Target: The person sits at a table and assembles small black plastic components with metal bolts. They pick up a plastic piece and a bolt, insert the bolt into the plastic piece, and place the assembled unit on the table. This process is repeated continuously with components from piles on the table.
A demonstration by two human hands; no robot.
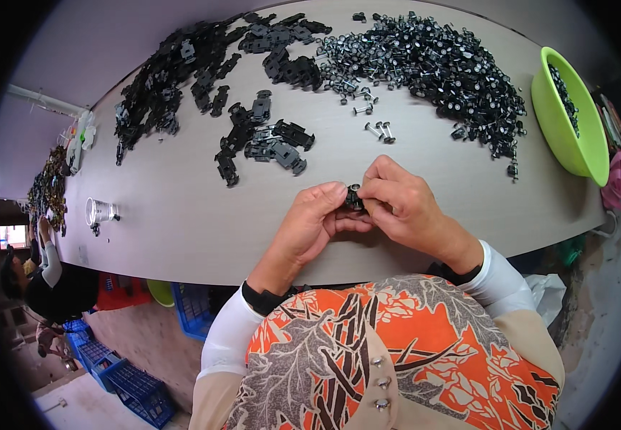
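Note:
Close to the table's front edge, both hands meet around a small black toy car chassis with a round wheel showing at its upper end. My left hand holds it from the left between thumb and fingers. From the right, my right hand pinches at the same piece with closed fingers, which cover much of it. Just beyond the hands lie a few loose wheel axles, silver rods with black wheels. A small group of black chassis rests farther left.
A big heap of wheel axles covers the far right of the table; a heap of black chassis spreads far left. A lime-green basin stands at the right edge. A clear cup sits left. Another person works beyond it.

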